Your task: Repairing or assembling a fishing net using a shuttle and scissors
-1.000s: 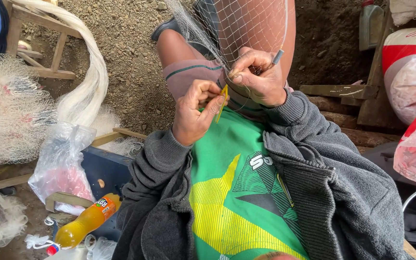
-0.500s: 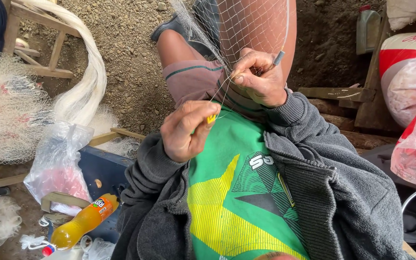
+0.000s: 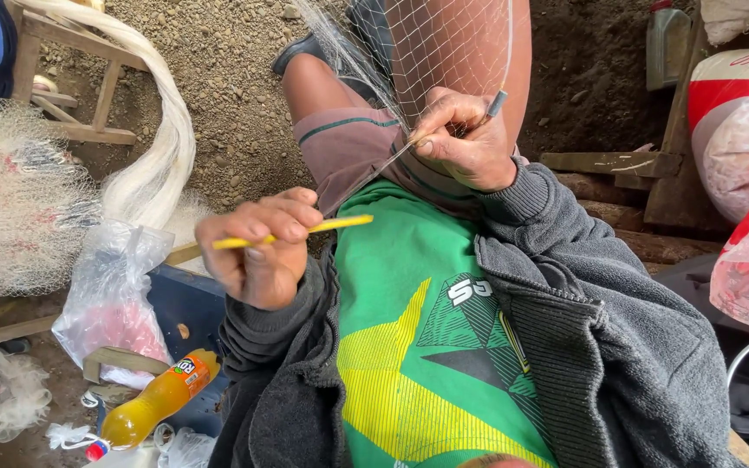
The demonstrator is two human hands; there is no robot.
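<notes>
- Nearest, low on the left, an orange bottle [image 3: 153, 407] lies on the ground beside a clear plastic bag [image 3: 110, 299]. Both are well apart from the work.
- The left hand [image 3: 262, 256] is out to the left of the green shirt. Its fingers are clenched around a thin yellow netting needle [image 3: 305, 230] that points right.
- A fine thread [image 3: 366, 178] seems to run from the needle up to the far hand, though its near end is hard to make out. Judging by this, the step is drawing the line tight. A steady, straight pull, with the needle level, should seat the knot without slipping.
- Farther, over the thigh, the right hand [image 3: 470, 143] pinches the net [image 3: 444, 48] where the thread meets it. It also grasps a small grey tool [image 3: 496, 104] that sticks out past the fingers.
- That pinch should hold firm until the line is snug. A loose pinch would likely let the mesh open unevenly.
- The net hangs from the far edge down over the bare knee.
- Far left, a bundled heap of netting [image 3: 10, 191] rests by a wooden stool [image 3: 71, 87].
</notes>
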